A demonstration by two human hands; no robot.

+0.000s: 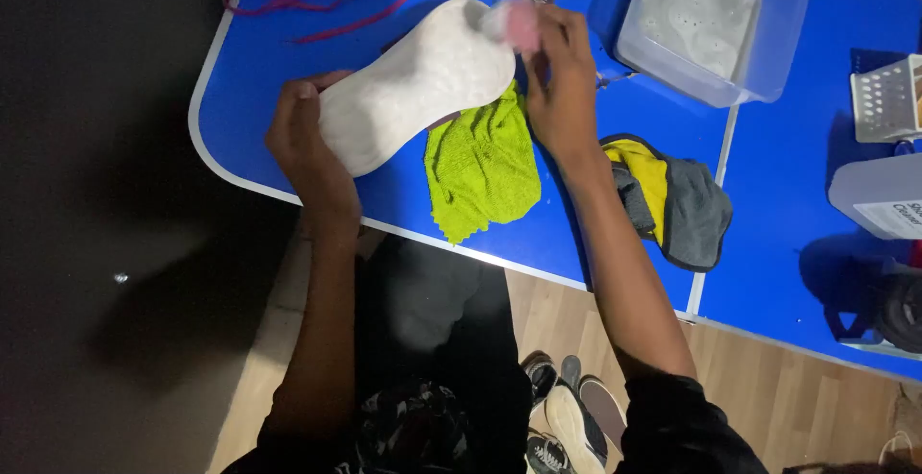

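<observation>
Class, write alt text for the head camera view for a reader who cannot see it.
Seen from above, a person's left hand holds a white shoe sole over a blue table while the right hand presses a small pink sponge to its far end. A green cloth lies underneath, a clear plastic tub beyond.

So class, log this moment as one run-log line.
left hand: holds white shoe sole | right hand: rubs toe with pink sponge | green cloth beneath | blue table
</observation>
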